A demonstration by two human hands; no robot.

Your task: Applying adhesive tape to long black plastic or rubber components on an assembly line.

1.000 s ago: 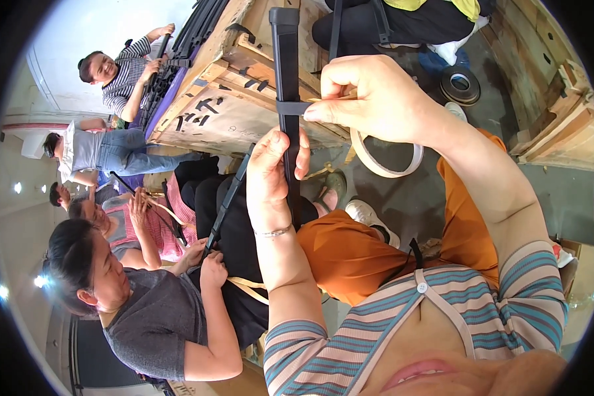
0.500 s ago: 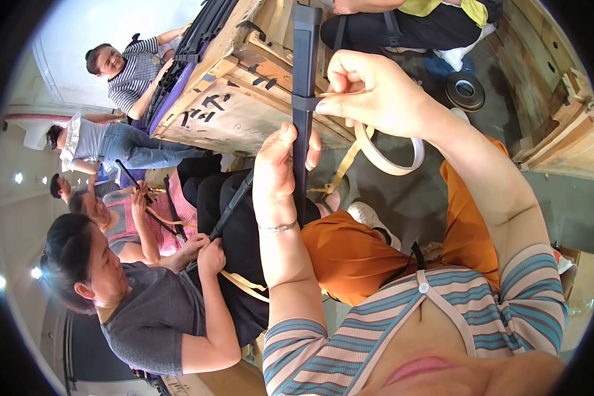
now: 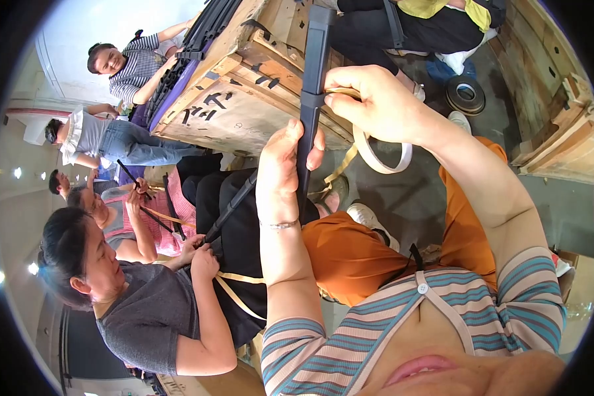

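Note:
My left hand (image 3: pixel 285 162) is wrapped round a long, dark, flat-sided bar (image 3: pixel 317 49), which stands nearly upright before me. A raised black sleeve or band (image 3: pixel 312 99) circles the bar just above that hand. Close to the band, on its right, my right hand (image 3: pixel 379 105) pinches a strip of cream tape between thumb and fingers. Below the right hand hangs a cream roll of tape (image 3: pixel 407 158), partly covered by the hand. The bar's lower end passes behind my left forearm, out of sight.
A wooden crate (image 3: pixel 257 125) stands ahead, with black bars (image 3: pixel 195 53) on top. At my left a person in a dark grey shirt (image 3: pixel 155 317) handles a similar bar (image 3: pixel 231 211). A dark roll (image 3: pixel 465 94) lies on the floor at right, near wooden boards (image 3: pixel 554 145).
The bar's top has tilted slightly right, and the band now sits closer against it. My right hand has shifted a little, turning its knuckles more toward me; the tape roll has swung left.

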